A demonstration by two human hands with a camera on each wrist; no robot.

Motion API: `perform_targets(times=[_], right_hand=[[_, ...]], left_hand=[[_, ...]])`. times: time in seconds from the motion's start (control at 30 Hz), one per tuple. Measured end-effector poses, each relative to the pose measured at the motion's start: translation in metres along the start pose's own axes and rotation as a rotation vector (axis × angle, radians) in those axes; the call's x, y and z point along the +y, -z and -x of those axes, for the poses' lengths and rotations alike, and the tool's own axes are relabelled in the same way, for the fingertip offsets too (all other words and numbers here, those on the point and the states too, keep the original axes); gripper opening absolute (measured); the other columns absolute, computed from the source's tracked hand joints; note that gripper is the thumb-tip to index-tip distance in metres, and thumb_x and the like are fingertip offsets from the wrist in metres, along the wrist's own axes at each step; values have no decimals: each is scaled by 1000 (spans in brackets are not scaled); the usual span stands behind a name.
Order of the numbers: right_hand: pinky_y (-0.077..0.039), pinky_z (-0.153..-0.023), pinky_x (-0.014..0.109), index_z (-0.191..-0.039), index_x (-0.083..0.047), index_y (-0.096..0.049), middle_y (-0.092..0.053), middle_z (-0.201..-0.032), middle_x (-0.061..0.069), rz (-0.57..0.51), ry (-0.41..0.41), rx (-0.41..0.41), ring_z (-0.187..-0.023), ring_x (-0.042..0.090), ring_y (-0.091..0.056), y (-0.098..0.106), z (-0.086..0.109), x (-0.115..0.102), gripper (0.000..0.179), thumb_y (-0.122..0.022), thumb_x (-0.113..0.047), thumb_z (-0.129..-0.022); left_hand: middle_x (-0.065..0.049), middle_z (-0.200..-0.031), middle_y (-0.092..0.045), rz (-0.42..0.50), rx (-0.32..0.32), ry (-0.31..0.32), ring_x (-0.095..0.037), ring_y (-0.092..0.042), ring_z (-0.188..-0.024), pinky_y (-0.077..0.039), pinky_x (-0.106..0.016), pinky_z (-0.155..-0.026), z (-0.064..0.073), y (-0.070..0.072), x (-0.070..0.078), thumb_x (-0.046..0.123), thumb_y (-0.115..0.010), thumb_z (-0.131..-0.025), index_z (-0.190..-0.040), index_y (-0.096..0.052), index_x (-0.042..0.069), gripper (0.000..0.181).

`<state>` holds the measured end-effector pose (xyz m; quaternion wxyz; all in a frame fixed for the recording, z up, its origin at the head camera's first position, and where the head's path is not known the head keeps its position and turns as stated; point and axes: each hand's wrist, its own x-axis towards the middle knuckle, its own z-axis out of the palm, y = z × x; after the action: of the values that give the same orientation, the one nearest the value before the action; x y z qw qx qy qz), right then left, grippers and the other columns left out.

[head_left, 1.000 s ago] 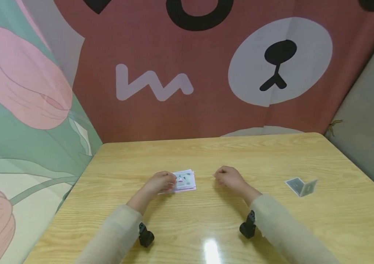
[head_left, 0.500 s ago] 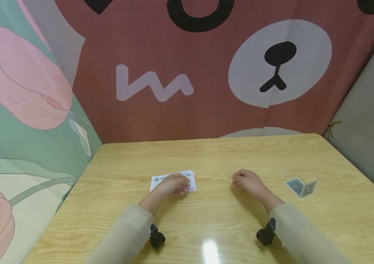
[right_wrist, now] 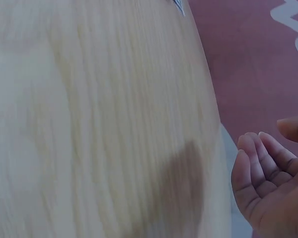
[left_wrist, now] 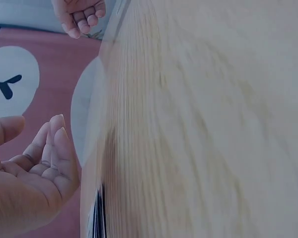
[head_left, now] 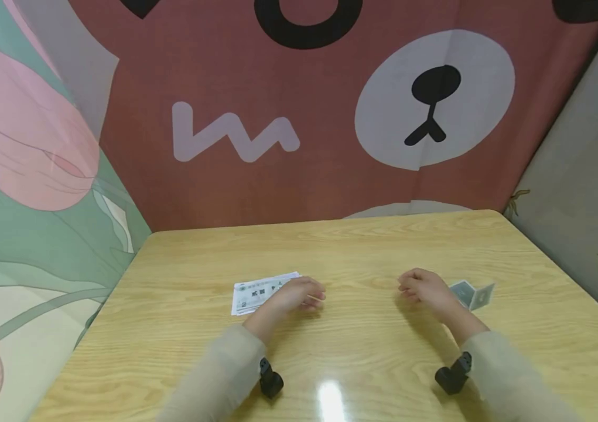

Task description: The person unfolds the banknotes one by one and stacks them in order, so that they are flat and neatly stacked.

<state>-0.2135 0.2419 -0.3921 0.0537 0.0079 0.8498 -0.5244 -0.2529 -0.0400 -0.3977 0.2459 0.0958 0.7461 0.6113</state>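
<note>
My left hand (head_left: pixel 296 294) hovers at the right end of a stack of printed paper slips (head_left: pixel 252 296), covering part of it. The top slip is pale, with small dark green marks. In the left wrist view, the fingers and thumb of that hand (left_wrist: pixel 35 181) are apart, loosely bent, with nothing between them. My right hand (head_left: pixel 427 291) is above the table, just left of a small folded grey-green card (head_left: pixel 483 296), and overlaps its left part in the head view. The right wrist view shows this hand (right_wrist: pixel 275 191) holding nothing, its fingers relaxed and the thumb apart.
The light wooden table (head_left: pixel 362 246) reaches back to a red curtain (head_left: pixel 214 187) with a cartoon bear face. A floral curtain (head_left: pixel 24 176) hangs on the left and a pale one (head_left: pixel 583 176) on the right. Each wrist wears a small black camera.
Both hands have moved right. The left hand has slid off the stack's left part, uncovering it. The right hand has come up to the folded card. The head view has shifted slightly.
</note>
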Motion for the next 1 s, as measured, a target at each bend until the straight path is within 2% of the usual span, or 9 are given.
perform_targets(times=[0.1, 0.3, 0.53, 0.63, 0.83, 0.9, 1.0], right_hand=[[-46, -73, 38, -109, 11, -43, -52, -101, 24, 42, 20, 13, -86, 29, -53, 15, 3, 2, 39, -40, -24, -92], [-47, -72, 37, -112, 12, -41, -51, -103, 27, 138, 42, 49, -87, 30, -54, 42, 11, 3, 44, -36, -27, -93], [-46, -72, 42, -114, 12, -39, -50, -104, 28, 263, 70, 85, -88, 32, -53, 71, 18, 8, 51, -34, -34, -92], [-46, -71, 41, -115, 12, -39, -49, -105, 29, 273, 60, 102, -85, 26, -54, 80, 20, 13, 51, -34, -33, -92], [-47, -67, 32, -114, 13, -39, -50, -104, 28, 260, 56, 129, -74, 2, -52, 91, 21, 21, 49, -36, -30, -92], [-47, -69, 33, -115, 13, -39, -50, -105, 28, 264, 62, 137, -73, -2, -51, 95, 21, 22, 50, -36, -31, -92], [-44, -71, 42, -117, 12, -39, -48, -107, 29, 285, 58, 134, -79, 8, -53, 102, 21, 23, 52, -37, -34, -92]], left_hand=[[-10, -86, -59, 21, -8, -5, -24, -59, -78, -49, -28, -66, -2, -7, -1, 13, -47, -86, -104, -52, -6, 26], [-8, -81, -58, 44, -28, -18, -18, -59, -71, -49, -24, -62, -6, -20, -1, 11, -46, -86, -101, -53, -7, 25], [-7, -80, -58, 82, -40, 0, -12, -56, -66, -49, -24, -62, -12, -36, 4, 11, -49, -85, -98, -54, -5, 21], [-8, -81, -59, 81, -46, 0, -13, -56, -66, -49, -23, -61, -16, -41, 5, 11, -49, -84, -97, -54, -5, 21], [-7, -77, -58, 85, -53, 6, -14, -56, -65, -49, -23, -59, -24, -47, 2, 10, -50, -83, -97, -55, -6, 22], [-7, -77, -58, 88, -58, 5, -13, -56, -62, -49, -23, -58, -25, -49, 2, 10, -50, -83, -97, -54, -6, 21], [-8, -78, -59, 93, -70, 8, -12, -54, -60, -49, -24, -59, -27, -53, 2, 9, -49, -84, -96, -54, -6, 20]])
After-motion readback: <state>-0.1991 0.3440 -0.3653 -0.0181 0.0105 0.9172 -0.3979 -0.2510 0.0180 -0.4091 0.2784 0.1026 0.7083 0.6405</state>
